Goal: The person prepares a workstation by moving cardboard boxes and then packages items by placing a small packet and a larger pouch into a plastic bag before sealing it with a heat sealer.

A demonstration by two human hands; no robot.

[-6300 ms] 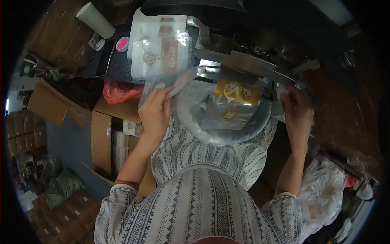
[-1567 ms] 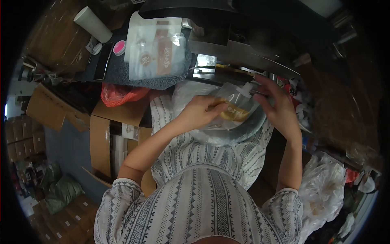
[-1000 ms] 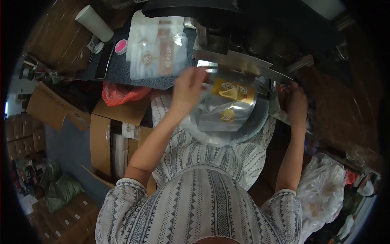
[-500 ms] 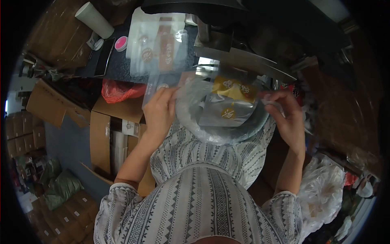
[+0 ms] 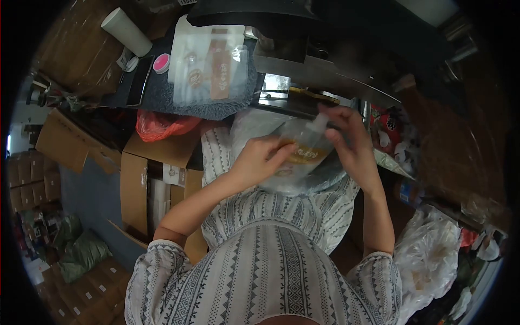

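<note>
My left hand [image 5: 259, 160] grips the side of a clear spouted pouch [image 5: 303, 149] with orange print. My right hand [image 5: 346, 142] pinches the pouch's white spout at its top. The pouch hangs over a round basin lined with clear plastic [image 5: 303, 181] that rests on my lap. A stack of flat empty pouches [image 5: 208, 67] lies on a dark mat [image 5: 162, 100] ahead to the left, apart from both hands.
A metal machine [image 5: 314, 76] stands right behind the basin. Open cardboard boxes [image 5: 146, 179] and a red bag [image 5: 160, 123] sit at my left. A white paper cup [image 5: 127, 31] and a pink lid [image 5: 161, 63] are on the mat's far side. White plastic bags [image 5: 433, 260] lie at right.
Half a second ago my left hand held an empty pouch at the left and my right hand was at the basin's right edge. Both hands have come together on a pouch over the basin.
</note>
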